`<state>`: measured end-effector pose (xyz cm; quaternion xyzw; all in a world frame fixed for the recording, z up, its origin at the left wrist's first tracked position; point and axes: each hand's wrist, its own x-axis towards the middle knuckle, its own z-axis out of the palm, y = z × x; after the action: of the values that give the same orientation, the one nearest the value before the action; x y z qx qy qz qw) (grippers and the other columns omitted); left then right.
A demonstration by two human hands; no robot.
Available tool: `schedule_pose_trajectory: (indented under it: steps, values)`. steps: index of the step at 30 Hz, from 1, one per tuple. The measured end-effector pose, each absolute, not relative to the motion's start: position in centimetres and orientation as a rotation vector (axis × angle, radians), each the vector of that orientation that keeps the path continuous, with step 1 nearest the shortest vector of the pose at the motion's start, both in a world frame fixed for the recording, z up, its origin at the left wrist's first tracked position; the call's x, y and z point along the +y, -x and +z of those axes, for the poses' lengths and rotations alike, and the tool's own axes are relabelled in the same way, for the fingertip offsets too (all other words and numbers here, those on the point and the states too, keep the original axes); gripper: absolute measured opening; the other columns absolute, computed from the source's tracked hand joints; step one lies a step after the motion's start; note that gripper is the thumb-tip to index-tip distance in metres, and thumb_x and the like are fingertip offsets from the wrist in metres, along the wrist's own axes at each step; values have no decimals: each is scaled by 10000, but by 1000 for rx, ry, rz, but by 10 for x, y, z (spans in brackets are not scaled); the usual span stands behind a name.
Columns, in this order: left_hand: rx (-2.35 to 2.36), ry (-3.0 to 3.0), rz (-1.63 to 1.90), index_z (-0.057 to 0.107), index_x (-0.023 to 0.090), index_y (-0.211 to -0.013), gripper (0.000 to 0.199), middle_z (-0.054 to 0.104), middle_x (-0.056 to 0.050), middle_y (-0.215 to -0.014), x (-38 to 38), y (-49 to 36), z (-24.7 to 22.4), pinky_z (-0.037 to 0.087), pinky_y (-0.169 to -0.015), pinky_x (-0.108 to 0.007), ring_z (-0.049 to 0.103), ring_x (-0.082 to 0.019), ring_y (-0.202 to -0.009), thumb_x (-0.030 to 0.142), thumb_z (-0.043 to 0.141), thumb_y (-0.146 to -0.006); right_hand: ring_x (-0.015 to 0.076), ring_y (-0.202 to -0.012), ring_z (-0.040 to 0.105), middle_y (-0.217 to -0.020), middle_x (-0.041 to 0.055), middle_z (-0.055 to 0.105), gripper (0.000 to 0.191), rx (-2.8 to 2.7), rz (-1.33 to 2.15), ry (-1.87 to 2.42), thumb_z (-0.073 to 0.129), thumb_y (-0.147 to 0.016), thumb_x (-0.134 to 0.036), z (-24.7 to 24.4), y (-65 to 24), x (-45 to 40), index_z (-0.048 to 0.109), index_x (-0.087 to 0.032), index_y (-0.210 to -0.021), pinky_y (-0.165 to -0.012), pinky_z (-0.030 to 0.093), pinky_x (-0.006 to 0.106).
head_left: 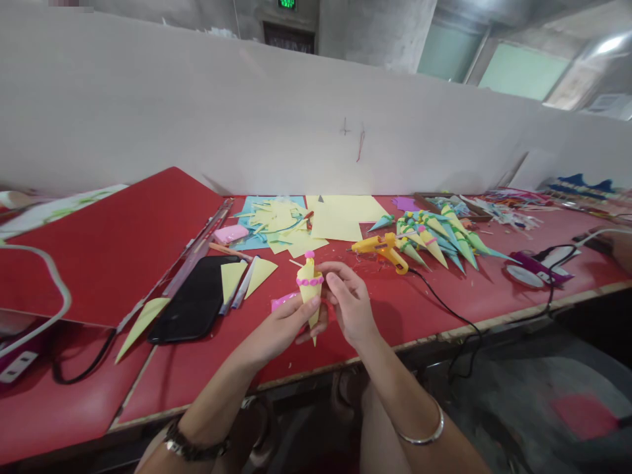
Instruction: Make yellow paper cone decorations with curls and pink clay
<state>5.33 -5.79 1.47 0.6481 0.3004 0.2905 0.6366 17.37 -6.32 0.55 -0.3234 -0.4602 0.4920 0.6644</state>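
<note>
A yellow paper cone [312, 297] stands upright, point down, over the red table. Pink beads ring its rim, and a pink ball tops the yellow shape rising out of it. My left hand [289, 324] is closed round the cone's lower part. Beside the cone's right side is my right hand [350, 299], its thumb and forefinger drawn together near the rim; whatever lies between them is too small to make out. A pink packet [285, 302] lies behind my left hand.
A yellow glue gun [380, 248] with a black cord lies right of my hands, before piled paper cones [444, 237]. Yellow sheets [340, 220] and scraps lie at the back. Left are a black phone [195, 303], pens and a red board [113, 243]. Another person's hand shows far right.
</note>
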Motion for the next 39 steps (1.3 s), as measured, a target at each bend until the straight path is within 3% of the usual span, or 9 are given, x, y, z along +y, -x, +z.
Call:
schedule_pose_trajectory:
  steps: [5, 19, 25, 29, 33, 39]
  values:
    - [705, -1510, 640, 408, 167, -568, 423, 384, 40, -523, -58, -52, 15, 254, -429, -203, 299, -71, -461, 516, 376, -805, 108, -670, 561, -747, -4, 608, 107, -1085, 1065, 761, 573, -717, -303, 5, -175, -63, 586, -220, -785, -612, 473, 220]
    - [754, -1545, 622, 364, 172, -527, 428, 335, 55, -458, -56, -50, 14, 231, -438, -215, 273, -61, -417, 507, 386, -793, 115, -678, 570, -746, -5, 612, 92, -1167, 997, 797, 570, -727, -301, 8, -174, -64, 577, -212, -749, -595, 473, 216]
    - [930, -1445, 746, 372, 183, -578, 326, 284, 81, -465, -54, -51, 17, 174, -411, -205, 206, -55, -416, 448, 508, -708, 142, -798, 604, -858, 24, 632, 207, -1128, 1015, 763, 503, -776, -353, 10, -178, -59, 567, -213, -914, -738, 486, 273]
    - [1034, -1433, 893, 341, 186, -541, 317, 286, 79, -458, -46, -46, 20, 193, -419, -199, 228, -54, -421, 402, 523, -685, 138, -734, 593, -807, 20, 615, 163, -1165, 970, 1029, 504, -757, -299, -2, -188, -47, 574, -199, -864, -696, 482, 273]
    - [1187, -1398, 945, 340, 187, -519, 312, 285, 77, -444, -36, -40, 15, 199, -428, -203, 234, -56, -418, 383, 531, -668, 165, -793, 576, -857, 35, 622, 149, -1492, 774, 1287, 472, -734, -175, -14, -194, -43, 598, -200, -809, -692, 456, 298]
    - [1314, -1394, 846, 323, 186, -489, 353, 274, 78, -434, -35, -39, 7, 191, -430, -206, 234, -56, -409, 418, 520, -667, 166, -690, 599, -744, 26, 656, 133, -1674, 837, 1335, 494, -714, -139, -15, -194, -47, 611, -196, -740, -646, 442, 293]
